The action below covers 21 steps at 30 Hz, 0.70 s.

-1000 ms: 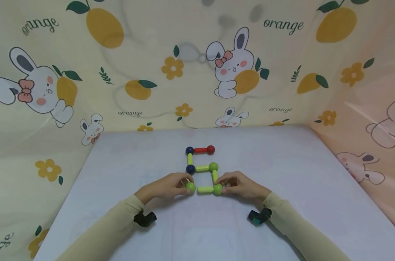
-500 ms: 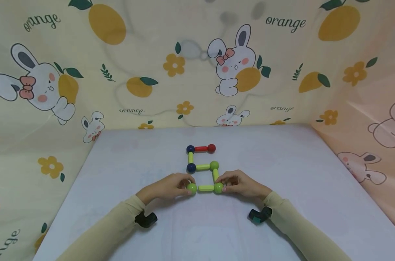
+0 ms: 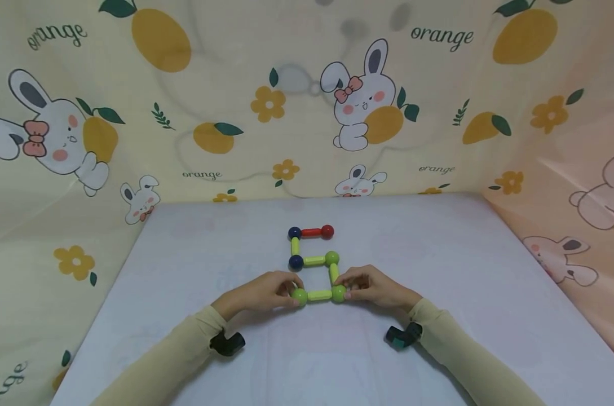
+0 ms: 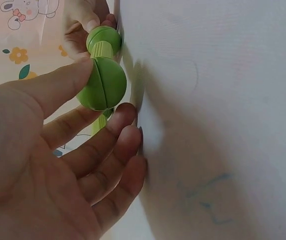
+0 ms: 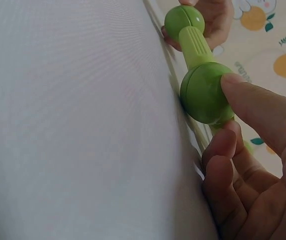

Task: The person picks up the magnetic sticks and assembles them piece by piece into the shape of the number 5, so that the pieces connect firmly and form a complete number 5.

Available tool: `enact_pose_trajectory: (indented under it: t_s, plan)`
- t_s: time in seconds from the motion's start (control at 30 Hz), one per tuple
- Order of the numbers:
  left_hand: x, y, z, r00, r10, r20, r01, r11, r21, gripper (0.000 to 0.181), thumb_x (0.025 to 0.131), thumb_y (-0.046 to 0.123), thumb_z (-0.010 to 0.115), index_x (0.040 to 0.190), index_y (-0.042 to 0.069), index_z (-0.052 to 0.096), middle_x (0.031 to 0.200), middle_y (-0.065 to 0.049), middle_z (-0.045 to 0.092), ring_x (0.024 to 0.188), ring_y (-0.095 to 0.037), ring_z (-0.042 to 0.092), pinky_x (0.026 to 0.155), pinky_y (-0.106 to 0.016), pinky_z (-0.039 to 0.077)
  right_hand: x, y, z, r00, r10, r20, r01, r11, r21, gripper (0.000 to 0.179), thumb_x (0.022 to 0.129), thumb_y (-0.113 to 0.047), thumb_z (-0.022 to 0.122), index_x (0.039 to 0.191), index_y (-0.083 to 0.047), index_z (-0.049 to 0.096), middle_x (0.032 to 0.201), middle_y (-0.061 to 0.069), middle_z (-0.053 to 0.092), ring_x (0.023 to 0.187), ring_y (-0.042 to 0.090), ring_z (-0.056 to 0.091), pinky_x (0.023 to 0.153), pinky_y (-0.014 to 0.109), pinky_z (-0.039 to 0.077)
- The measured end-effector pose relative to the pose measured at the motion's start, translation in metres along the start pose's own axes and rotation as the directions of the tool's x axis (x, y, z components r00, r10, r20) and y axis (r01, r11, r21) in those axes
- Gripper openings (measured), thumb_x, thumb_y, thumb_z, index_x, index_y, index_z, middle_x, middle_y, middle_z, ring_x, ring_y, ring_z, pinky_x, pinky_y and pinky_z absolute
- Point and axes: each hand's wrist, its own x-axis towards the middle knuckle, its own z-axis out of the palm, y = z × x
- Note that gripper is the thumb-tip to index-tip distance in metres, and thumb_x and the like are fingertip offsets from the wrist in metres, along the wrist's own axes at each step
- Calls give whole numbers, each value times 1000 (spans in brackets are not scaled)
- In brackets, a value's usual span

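Note:
My left hand (image 3: 272, 290) pinches a green ball (image 4: 108, 85) between thumb and fingers. This ball touches the left end of a yellow-green rod (image 3: 319, 295). At the rod's other end, my right hand (image 3: 375, 287) pinches a second green ball (image 5: 205, 92). From there another yellow-green rod (image 3: 334, 273) runs back to a third green ball (image 3: 332, 258). A further rod (image 3: 314, 261) joins that to a dark blue ball (image 3: 296, 263), then a short rod (image 3: 295, 246) leads to another dark blue ball (image 3: 294, 233). A red rod (image 3: 310, 232) and red ball (image 3: 327, 232) end the chain.
The pieces lie on a white-covered table (image 3: 307, 361). A patterned cloth (image 3: 296, 129) with rabbits and oranges rises behind it and at both sides. Dark wrist-worn devices sit below each wrist, the left device (image 3: 228, 343) and the right device (image 3: 404, 336).
The left hand has moved slightly right with its green ball. The gap between that ball and the front rod has closed. The right hand stays in place on its ball.

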Motion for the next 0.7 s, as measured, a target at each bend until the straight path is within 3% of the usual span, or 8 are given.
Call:
enact_pose_trajectory:
  t_s: [0.33,0.7]
  plan:
    - [0,-1,0,1000,15,15,-14,1000,-16,27,93,21,74,117,10,67,91,0,64,80,-11,54,71,-22,44,0,-1,-1,1000,12,6,-12,1000,-4,33,96,-11,68,127,-2,67,118,16,66,91,6,54,78,21,49]
    - [5,-5,0,1000,-1,13,1,1000,-19,28,94,20,73,120,11,67,97,-1,67,83,-12,55,73,-24,46,1,0,-3,1000,5,7,-5,1000,-16,33,96,-11,68,127,-1,67,115,12,67,92,6,55,79,22,49]
